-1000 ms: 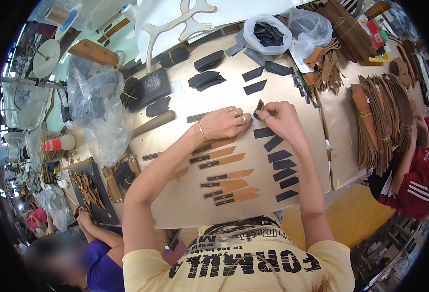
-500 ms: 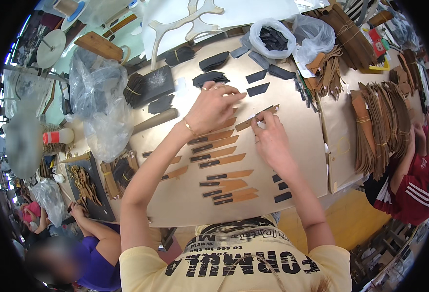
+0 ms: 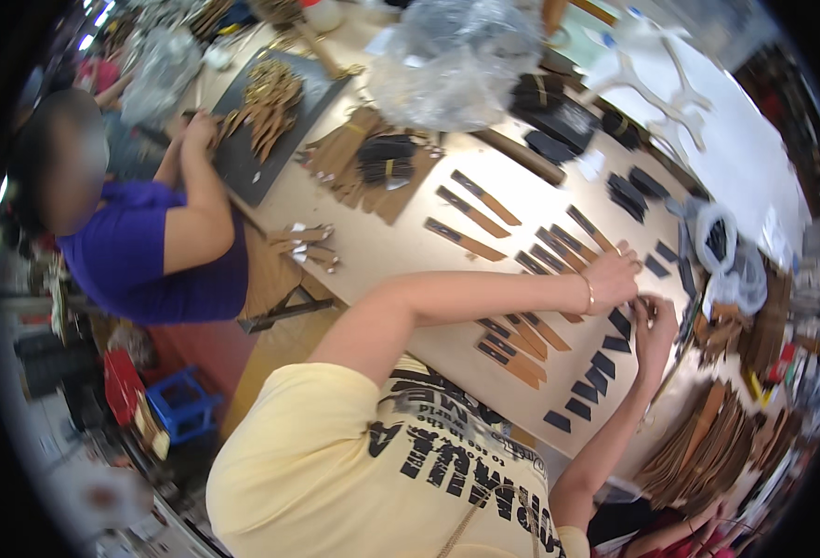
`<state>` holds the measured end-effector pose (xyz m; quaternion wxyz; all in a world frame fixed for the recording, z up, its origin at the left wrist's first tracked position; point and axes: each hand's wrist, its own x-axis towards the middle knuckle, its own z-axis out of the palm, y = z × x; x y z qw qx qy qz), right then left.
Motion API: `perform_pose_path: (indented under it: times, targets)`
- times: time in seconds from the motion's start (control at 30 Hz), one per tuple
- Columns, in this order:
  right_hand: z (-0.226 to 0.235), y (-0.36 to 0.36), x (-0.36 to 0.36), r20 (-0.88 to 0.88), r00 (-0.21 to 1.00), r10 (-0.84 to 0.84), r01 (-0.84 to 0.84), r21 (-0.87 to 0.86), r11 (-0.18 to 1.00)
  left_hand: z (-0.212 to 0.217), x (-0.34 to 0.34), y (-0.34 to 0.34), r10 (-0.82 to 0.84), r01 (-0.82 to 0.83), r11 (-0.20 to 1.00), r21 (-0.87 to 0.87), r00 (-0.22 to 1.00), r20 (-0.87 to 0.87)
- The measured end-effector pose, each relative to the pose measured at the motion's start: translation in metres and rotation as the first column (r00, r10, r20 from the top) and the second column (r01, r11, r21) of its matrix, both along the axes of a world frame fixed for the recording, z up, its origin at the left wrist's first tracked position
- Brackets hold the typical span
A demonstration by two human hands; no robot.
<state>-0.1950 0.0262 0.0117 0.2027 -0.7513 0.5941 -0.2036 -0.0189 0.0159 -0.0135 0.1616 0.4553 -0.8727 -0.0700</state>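
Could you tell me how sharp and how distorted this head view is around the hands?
Head view: strong fisheye bending, the table edge curves and black corners frame the circle; the left hand and right hand over the brown strips are fairly sharp; the rim is smeared and soft; lighting is even, with glare on the plastic bag.

Both hands [image 3: 615, 276] [image 3: 654, 327] outstretched, seemingly close together.

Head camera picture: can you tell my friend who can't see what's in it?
A person in a yellow printed T-shirt leans over a pale worktable, left hand and right hand close together among rows of flat brown-and-black leather strips. Small black leather pieces lie beside them. Another person in a purple shirt works nearby.
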Motion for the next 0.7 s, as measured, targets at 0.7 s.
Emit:
perform_pose_path:
  times: [0.7]
  targets:
    - [0.026, 0.098, 0.195, 0.057, 0.905, 0.421, -0.416, -0.086, 0.905, 0.09, 0.365, 0.248, 0.806, -0.565, 0.544, 0.621, 0.557, -0.199]
